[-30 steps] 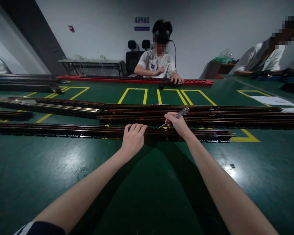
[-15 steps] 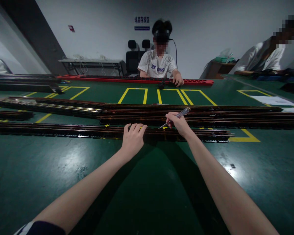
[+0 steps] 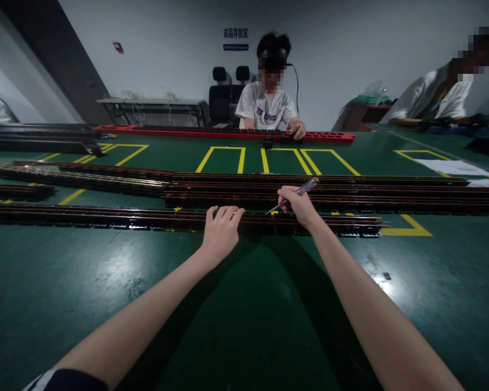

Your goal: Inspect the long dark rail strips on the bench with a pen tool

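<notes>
My left hand (image 3: 221, 231) rests with its fingers curled over the near edge of a long dark rail (image 3: 106, 217) that lies across the green table (image 3: 236, 304). My right hand (image 3: 298, 205) is closed on a slim clear-handled screwdriver (image 3: 294, 194), held like a pen. Its tip points down and left at the rail, just right of my left fingers.
More long dark rails (image 3: 330, 190) lie side by side behind the near one. Yellow boxes (image 3: 224, 158) mark the table. A person (image 3: 271, 103) sits opposite at a red strip (image 3: 228, 133). Another person (image 3: 444, 92) leans in at the far right.
My hands have hardly moved; the right one has shifted slightly right with the screwdriver. The person opposite has lowered an arm and shifted to the right.
</notes>
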`<state>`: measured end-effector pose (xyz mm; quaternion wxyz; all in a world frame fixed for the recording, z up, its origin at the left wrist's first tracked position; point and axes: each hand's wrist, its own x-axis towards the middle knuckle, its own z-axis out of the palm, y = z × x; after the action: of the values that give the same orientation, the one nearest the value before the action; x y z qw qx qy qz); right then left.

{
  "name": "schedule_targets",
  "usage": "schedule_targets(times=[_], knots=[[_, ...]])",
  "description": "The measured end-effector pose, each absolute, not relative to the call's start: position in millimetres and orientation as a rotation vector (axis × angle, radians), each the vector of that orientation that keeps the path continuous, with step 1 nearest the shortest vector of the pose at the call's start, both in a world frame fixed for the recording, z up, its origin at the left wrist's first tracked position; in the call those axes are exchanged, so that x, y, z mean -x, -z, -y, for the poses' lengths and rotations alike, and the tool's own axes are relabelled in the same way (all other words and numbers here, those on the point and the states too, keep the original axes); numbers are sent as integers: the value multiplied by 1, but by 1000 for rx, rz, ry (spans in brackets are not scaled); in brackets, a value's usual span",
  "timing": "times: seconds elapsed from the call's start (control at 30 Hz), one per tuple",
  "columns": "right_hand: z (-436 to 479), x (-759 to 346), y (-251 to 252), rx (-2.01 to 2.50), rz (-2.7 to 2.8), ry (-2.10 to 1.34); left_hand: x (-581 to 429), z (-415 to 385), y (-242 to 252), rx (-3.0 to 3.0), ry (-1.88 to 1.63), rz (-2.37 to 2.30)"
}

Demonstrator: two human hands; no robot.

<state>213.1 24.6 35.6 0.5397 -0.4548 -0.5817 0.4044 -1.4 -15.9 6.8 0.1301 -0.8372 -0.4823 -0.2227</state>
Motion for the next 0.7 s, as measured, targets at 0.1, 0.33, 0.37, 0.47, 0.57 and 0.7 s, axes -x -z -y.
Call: schedule_targets(times=[0.1,0.33,0.37,0.47,0.57,0.7], knots=[[-24,-213,-36,1076,1372,-966,2,16,-7,2427,655,1412],[-23,-208,-36,1068,1401,-996,1,16,-7,2427,662,1424],[-23,-208,-36,1066,1407,-1000,1,16,-8,2423,665,1432],[-23,-207,-35,1059,1420,-1008,1,16,-8,2412,683,1452],[-24,-207,-32,1051,1426,-1006,3,15,-8,2437,707,1424],[-25,-209,-30,1044,1412,-1023,5,12,-7,2467,754,1392]])
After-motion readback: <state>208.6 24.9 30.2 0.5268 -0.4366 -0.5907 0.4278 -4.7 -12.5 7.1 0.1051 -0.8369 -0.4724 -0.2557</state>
